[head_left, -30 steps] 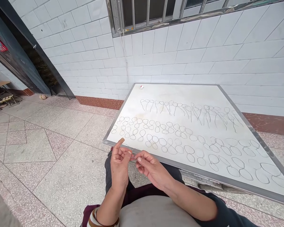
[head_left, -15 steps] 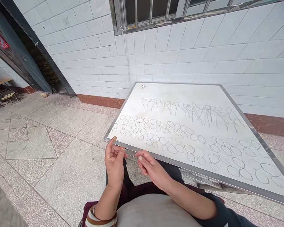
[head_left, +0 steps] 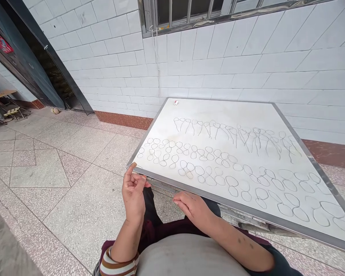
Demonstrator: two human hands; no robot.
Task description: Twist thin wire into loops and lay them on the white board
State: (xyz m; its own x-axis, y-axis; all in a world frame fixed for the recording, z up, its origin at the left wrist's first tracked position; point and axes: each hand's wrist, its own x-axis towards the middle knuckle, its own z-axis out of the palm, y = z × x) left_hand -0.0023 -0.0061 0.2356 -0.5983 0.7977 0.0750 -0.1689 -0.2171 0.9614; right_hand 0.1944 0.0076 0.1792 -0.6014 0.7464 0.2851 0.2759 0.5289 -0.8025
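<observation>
In front of me lies a white board [head_left: 218, 109] with a grey frame, tilted in view. Thin dark loops [head_left: 232, 186], many shaped like a figure eight, lie in rows across its near half. Farther back is a row of loops with long tails [head_left: 231, 132]. My left hand [head_left: 134, 199] is at the board's near left corner, thumb and fingers pinched and index finger raised, with a tan covering at its tip. To its right, my right hand [head_left: 198, 211] is turned back up by the near edge, fingers pressed together. Anything pinched in either hand is too fine to make out.
A small white and red object [head_left: 176, 102] sits at the board's far left corner. Behind stands a white tiled wall [head_left: 112, 69] with a barred window [head_left: 189, 13]. Left are a dark doorway [head_left: 53, 73], a round object [head_left: 54, 110] and a low stool [head_left: 13, 111].
My hands have moved apart: the left slightly left and up, the right to the right. The right hand has rolled over, showing its back. The view has shifted slightly.
</observation>
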